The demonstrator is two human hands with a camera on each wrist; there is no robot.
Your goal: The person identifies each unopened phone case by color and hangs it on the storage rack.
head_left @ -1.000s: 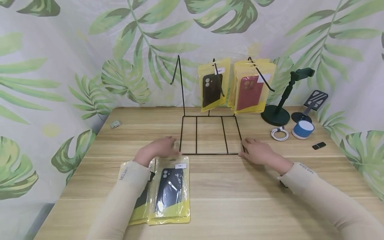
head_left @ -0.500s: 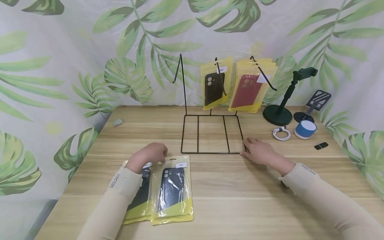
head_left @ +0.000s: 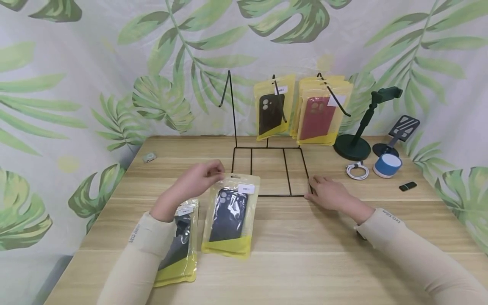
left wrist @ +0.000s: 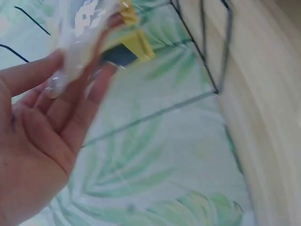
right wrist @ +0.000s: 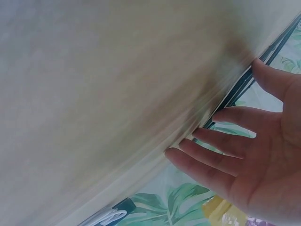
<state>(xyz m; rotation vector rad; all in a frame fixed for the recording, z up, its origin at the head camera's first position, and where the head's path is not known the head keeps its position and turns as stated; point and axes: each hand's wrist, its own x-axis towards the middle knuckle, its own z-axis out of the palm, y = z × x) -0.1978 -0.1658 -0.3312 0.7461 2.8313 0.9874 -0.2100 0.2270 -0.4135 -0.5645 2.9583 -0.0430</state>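
Packaged dark phone case (head_left: 229,216), one: top edge pinched in the left hand (head_left: 196,178), hiding the front left corner of the black wire rack (head_left: 280,195). Right hand (head_left: 329,192): fingers extended, touching the rack's right front corner. Second packet (head_left: 185,241): on the table (head_left: 305,262), partly behind the left sleeve (head_left: 131,258).

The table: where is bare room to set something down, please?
On the table, bare wood lies between the packet in the left hand and the right sleeve, and in front of the small grey device, left of the left sleeve. The far right corner is crowded: green stand, black stand, white cable, blue cylinder.
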